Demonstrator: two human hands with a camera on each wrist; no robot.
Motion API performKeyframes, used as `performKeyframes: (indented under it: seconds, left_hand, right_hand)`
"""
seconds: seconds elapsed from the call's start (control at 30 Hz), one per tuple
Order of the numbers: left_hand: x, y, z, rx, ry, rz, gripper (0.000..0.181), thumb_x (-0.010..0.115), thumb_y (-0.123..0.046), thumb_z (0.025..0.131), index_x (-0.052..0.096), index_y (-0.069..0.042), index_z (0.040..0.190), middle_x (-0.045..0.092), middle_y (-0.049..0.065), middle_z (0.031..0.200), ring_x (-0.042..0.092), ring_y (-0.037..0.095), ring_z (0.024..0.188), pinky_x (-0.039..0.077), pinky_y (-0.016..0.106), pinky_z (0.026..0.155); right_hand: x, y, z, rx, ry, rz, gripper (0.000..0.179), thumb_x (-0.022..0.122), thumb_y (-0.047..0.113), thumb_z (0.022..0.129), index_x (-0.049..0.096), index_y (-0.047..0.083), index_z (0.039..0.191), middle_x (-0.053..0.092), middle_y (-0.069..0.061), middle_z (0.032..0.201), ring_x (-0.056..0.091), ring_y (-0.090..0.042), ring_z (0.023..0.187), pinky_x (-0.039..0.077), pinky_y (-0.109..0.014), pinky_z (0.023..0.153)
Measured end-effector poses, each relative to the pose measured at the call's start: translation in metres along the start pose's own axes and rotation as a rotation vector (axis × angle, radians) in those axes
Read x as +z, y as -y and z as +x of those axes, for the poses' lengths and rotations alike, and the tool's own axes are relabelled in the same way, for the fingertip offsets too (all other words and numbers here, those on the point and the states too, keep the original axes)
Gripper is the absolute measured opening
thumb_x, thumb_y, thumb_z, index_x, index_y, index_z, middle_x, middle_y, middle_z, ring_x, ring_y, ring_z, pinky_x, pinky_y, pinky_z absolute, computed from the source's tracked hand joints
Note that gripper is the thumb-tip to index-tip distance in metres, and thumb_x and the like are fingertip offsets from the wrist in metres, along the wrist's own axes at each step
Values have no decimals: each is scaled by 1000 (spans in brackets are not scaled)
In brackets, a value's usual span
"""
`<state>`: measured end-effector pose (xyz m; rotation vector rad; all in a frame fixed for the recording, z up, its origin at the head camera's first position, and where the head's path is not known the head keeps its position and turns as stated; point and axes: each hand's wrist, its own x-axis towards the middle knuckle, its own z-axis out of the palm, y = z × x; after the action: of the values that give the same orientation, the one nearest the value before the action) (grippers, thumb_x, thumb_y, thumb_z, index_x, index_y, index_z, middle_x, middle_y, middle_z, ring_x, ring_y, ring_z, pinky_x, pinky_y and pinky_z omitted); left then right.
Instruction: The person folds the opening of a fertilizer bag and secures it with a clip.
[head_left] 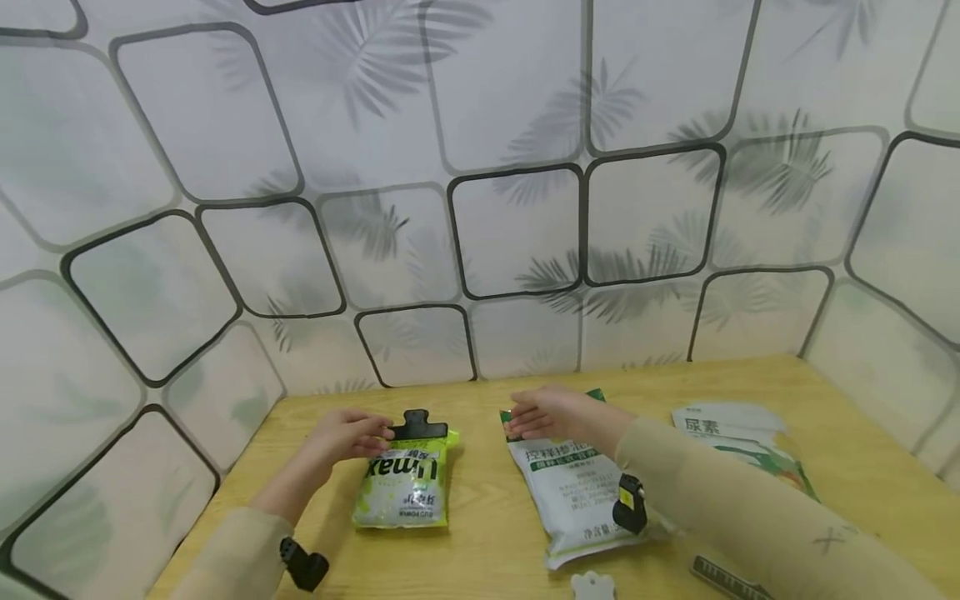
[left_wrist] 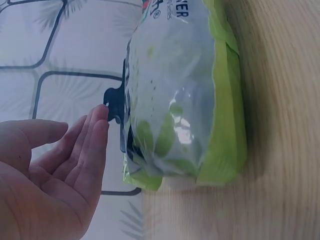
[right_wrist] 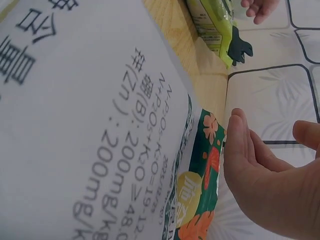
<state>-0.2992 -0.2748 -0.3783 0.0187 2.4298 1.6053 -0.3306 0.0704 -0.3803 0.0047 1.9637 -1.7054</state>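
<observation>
On the left of the table stands a green and white plastic bag (head_left: 401,492), its top closed by a black bag clip (head_left: 418,427). My left hand (head_left: 348,435) is beside that clip with fingers loosely extended, fingertips right at the clip's handle in the left wrist view. A larger white bag with a green top edge (head_left: 577,492) lies to the right. Over its top edge hovers my right hand (head_left: 551,412), fingers together and nearly straight, thumb apart. Nothing is between the fingers of either hand. In the right wrist view, an orange and green printed band (right_wrist: 200,185) shows along the bag's top.
Another white and green bag (head_left: 738,433) lies at the right, partly behind my right sleeve. Near the front edge are a dark ridged strip (head_left: 727,577) and a small pale scalloped piece (head_left: 592,585). Patterned white walls (head_left: 517,233) enclose the wooden table (head_left: 480,467).
</observation>
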Motion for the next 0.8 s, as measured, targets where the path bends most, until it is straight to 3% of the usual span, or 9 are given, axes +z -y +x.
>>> performKeyframes:
  seconds: [0.4,0.8]
  left_hand:
    - [26,-11,14,-7,58,-10,41,54,-18,112,62,15,135,80,7,102,75,7,78,67,27,78]
    - [51,-22,25,14,112,-46,40,54,-14,112,61,15,137,82,8,101,77,7,79,67,26,79]
  right_hand:
    - [-16,0,-6,1,2,-20,50,48,26,115,59,-17,138,74,-9,101,71,-12,84,64,-27,85]
    - [-36,-3,-18,-25,5,-55,51,47,26,115,55,-19,139,74,-14,107,72,-14,87,64,-34,97]
